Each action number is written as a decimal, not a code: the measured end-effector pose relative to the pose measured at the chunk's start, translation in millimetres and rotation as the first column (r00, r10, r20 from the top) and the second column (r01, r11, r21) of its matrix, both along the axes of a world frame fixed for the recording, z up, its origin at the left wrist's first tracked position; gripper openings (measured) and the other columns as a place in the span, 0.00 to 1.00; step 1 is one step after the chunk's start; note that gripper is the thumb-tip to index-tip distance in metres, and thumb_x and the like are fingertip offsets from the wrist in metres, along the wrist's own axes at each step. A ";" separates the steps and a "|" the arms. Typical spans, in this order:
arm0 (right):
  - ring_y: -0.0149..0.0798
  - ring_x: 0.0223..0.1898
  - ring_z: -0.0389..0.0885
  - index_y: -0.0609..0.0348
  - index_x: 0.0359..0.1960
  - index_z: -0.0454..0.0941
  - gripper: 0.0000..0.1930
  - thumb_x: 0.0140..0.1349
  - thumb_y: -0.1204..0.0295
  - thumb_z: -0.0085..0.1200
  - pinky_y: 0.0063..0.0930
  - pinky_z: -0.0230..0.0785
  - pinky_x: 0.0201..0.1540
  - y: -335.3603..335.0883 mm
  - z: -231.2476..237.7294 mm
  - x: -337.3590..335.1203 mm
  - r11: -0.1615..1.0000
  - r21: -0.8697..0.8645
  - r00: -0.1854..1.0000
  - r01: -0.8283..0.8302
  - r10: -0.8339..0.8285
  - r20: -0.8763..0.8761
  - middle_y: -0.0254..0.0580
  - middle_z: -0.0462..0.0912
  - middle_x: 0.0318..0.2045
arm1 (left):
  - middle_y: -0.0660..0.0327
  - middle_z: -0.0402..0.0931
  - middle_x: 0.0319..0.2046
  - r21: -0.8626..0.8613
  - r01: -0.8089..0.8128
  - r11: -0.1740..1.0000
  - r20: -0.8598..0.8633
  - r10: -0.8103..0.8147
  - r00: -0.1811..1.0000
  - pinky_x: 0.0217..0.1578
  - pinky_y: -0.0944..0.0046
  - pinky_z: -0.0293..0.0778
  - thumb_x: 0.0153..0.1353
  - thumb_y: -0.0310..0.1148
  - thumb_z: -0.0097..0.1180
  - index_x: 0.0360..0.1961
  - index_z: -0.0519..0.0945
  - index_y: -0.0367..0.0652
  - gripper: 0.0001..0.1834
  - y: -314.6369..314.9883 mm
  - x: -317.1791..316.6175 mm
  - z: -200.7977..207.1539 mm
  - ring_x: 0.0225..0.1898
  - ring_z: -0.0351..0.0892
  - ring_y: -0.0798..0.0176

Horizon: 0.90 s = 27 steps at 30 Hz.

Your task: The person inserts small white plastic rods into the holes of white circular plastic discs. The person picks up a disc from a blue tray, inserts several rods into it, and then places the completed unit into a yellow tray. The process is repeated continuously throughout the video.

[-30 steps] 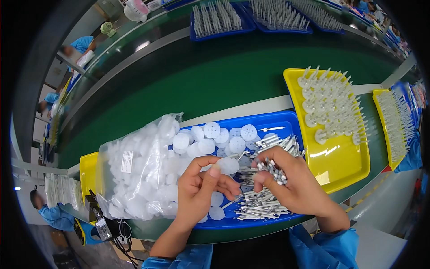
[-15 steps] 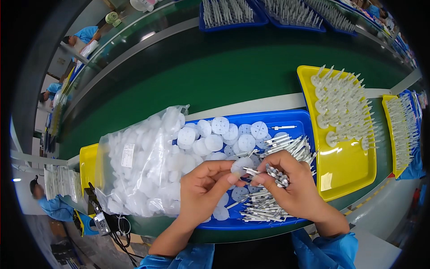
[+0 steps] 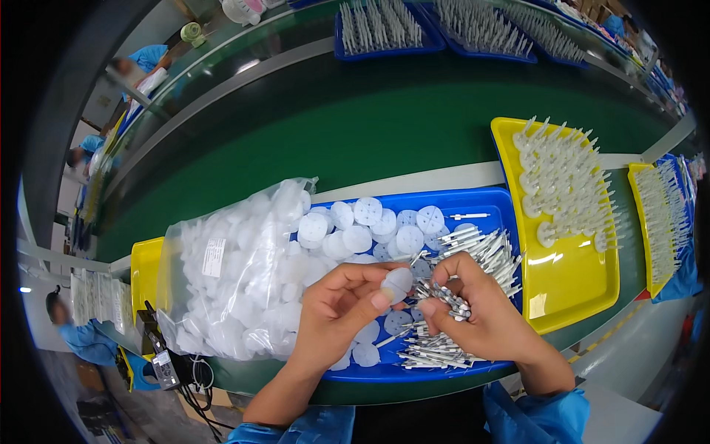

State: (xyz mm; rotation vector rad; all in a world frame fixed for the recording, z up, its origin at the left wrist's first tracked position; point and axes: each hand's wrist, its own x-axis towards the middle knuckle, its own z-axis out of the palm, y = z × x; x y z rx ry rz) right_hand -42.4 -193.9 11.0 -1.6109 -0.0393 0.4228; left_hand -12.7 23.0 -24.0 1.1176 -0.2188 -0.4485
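Between the thumb and fingers of my left hand [image 3: 336,311] is a translucent white plastic disc [image 3: 398,284], held tilted above the blue tray [image 3: 484,198]. Close to its right, my right hand [image 3: 484,314] is closed around a bunch of thin white pins with metallic ends [image 3: 446,299]. Whether one pin touches the disc I cannot tell. Below and beyond the hands, loose discs [image 3: 367,212] lie in the left part of the tray. A heap of similar white pins [image 3: 488,250] fills its right part, partly hidden by my right hand.
A clear plastic bag [image 3: 244,266] full of discs lies at the left, overlapping the tray. On the right, a yellow tray [image 3: 569,296] carries rows of discs with upright pins. Farther right is another filled yellow tray [image 3: 654,285]. A black power adapter [image 3: 166,368] with cables hangs at the left edge.
The disc in my left hand has tilted. My right hand has shifted slightly left, and its bunch of pins has turned; the pin that pointed at the disc is no longer distinct.
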 end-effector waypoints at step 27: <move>0.49 0.22 0.81 0.63 0.39 0.79 0.10 0.63 0.70 0.63 0.32 0.69 0.27 -0.5 -5.4 -6.8 0.958 -0.277 0.908 0.071 0.053 0.415 0.50 0.81 0.23 | 0.46 0.79 0.52 0.027 0.042 0.999 0.240 -0.047 0.970 0.54 0.57 0.75 0.61 0.15 0.60 0.46 0.83 0.30 0.12 1.8 -1.5 -5.0 0.55 0.78 0.56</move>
